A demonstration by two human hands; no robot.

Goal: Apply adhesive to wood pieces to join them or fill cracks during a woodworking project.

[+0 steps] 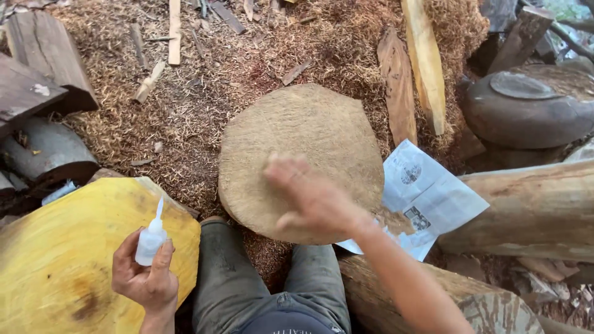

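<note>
While sawdust and shavings [204,105] cover the ground all around, dark split logs [43,80] lie stacked at the far left, with thin offcuts [174,31] scattered on the shavings just beyond them. Nearer, at the lower left, sits a big yellow slab of wood [55,260], smooth on its face. Over its right edge the person's left hand [147,281] is clasped around a small clear squeeze bottle [151,238], held upright with its thin nozzle pointing up; the thumb and fingers wrap the bottle's body.

Between the two hands, the person's knees in grey trousers [235,284] show at the bottom, pointing toward a round wooden disc [297,142] that rests on the sawdust. The disc's pale tan top looks rough and dusty. On its near right part lies the right hand [312,201], fingers spread and flat against the surface, holding nothing; it is blurred, so finer detail of the fingers cannot be told.

Just right of the disc, partly tucked under its edge, a sheet of printed paper [433,198] lies on the ground. Beyond it two long planks [411,74] lean across the shavings. At the far right a dark rounded wooden bowl shape [526,108] sits above a thick pale log [532,210], and another log [433,297] runs beneath the right forearm.
</note>
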